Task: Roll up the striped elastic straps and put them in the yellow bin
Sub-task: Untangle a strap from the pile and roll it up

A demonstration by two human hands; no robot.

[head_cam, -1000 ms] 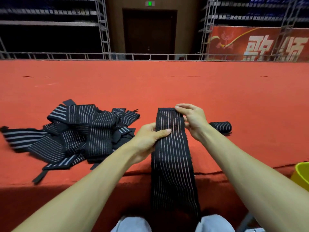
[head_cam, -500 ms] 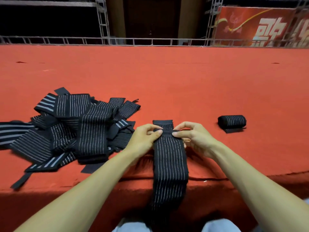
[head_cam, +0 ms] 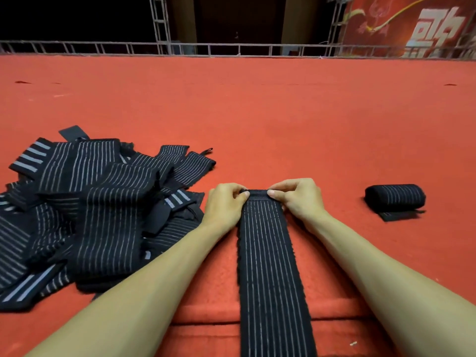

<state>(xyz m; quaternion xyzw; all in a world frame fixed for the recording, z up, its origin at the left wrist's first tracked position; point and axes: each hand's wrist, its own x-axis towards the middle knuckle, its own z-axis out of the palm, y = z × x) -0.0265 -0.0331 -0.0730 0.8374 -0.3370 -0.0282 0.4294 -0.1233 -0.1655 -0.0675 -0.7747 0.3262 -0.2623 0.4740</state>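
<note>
Strap in work: a long black elastic strap with thin pale stripes [head_cam: 268, 266] lies flat and straight on the red carpet-covered platform [head_cam: 283, 130]. It runs away from the person, and its near part hangs over the front edge of the platform.
Far end of this strap: folded over into a small first turn, a plain black band without stripes. It lies between the two hands.
Left grip: the bare left hand [head_cam: 224, 204] is clenched on the left corner of the folded end. The thumb [head_cam: 244, 194] presses on top and the other fingers are curled behind the fold.
Right grip: the bare right hand [head_cam: 298, 199] grasps the right corner of the same fold in the same way, with its thumb [head_cam: 273, 194] on top. The two thumbs are near each other but apart.
Forearms: both are bare and come from the low corners of the view, one along each side of the strap.
Loose pile: many unrolled black striped straps [head_cam: 90, 210] lie in a heap on the platform, just beside the left hand. They overlap each other. Some have wider grey bars at the end.
Finished roll: one rolled-up black striped strap [head_cam: 395, 198] lies on its side to the right, well apart from the right hand. A short black tail sticks out under it.
Background: a grey metal truss railing [head_cam: 231, 48] runs along the far edge of the platform. Behind it the hall is dark, with a red banner with white characters [head_cam: 417, 27] at the upper right.
</note>
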